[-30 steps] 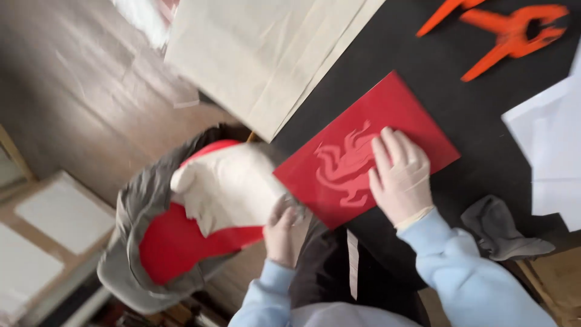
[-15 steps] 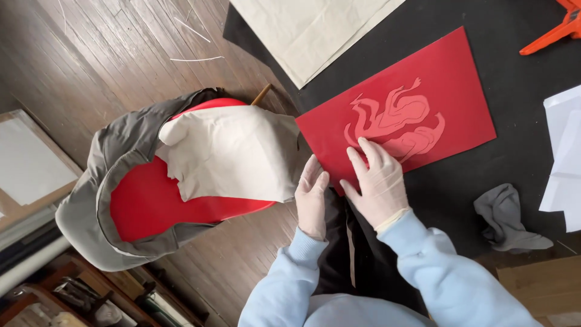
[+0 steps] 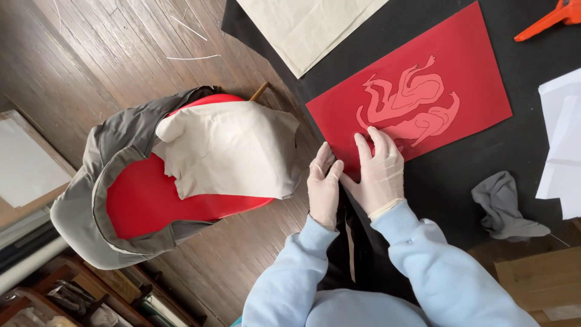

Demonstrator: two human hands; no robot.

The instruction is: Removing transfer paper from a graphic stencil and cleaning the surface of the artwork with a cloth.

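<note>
Gloved hands pressing a red sheet at the table edge

The left hand (image 3: pixel 324 188) and right hand (image 3: pixel 378 169) lie flat, fingers spread, gripping nothing, on the near corner of the red sheet (image 3: pixel 472 66) with a pale cut-out figure, on the black table (image 3: pixel 460 175); a grey rag (image 3: pixel 502 206) lies beside, an orange clamp (image 3: pixel 554 18) beyond.

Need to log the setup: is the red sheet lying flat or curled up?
Flat: the red sheet lies spread on the black mat, right hand pressing it.
</note>
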